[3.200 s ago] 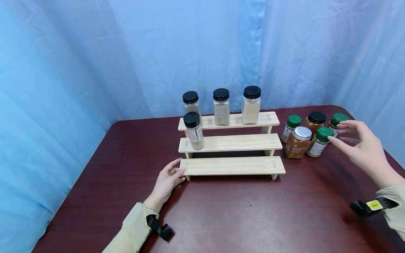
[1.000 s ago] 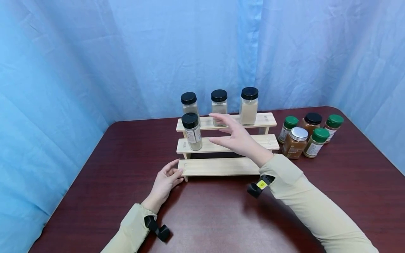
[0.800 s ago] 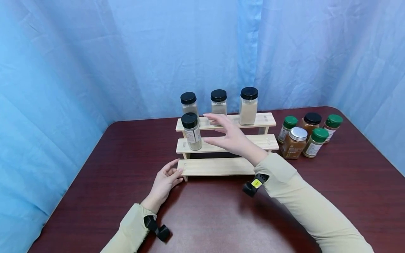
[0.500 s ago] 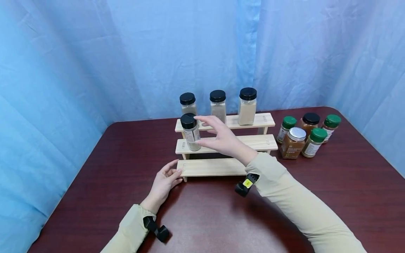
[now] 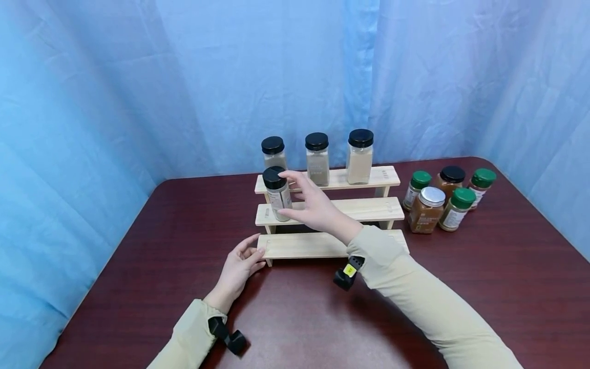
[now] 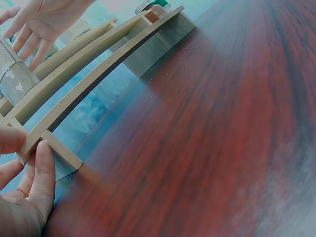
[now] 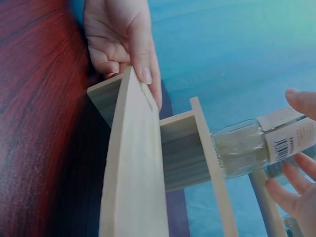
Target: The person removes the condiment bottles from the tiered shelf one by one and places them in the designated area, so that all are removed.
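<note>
A three-tier wooden spice rack (image 5: 318,246) stands mid-table. My left hand (image 5: 237,271) holds the left end of its lowest shelf; in the left wrist view, the thumb and fingers (image 6: 45,168) pinch the corner. On the middle shelf's left end is a black-lidded spice jar (image 5: 279,199), upright with a white label. My right hand (image 5: 315,205) is beside this jar, fingers and thumb spread in a C around its right side. The right wrist view puts the fingertips (image 7: 284,192) close to the label of the glass jar (image 7: 242,148); contact is unclear.
Three black-lidded jars (image 5: 318,164) line the top shelf. Right of the rack, several spice jars cluster on the dark red table (image 5: 295,318): green-lidded ones (image 5: 454,212), a silver-lidded one (image 5: 426,212) and a black-lidded one (image 5: 450,179). Blue curtains (image 5: 258,77) surround the table.
My right hand has moved left from the green-lidded jars, across the middle shelf, to the black-lidded jar at its left end. The left hand keeps its hold on the lowest shelf.
</note>
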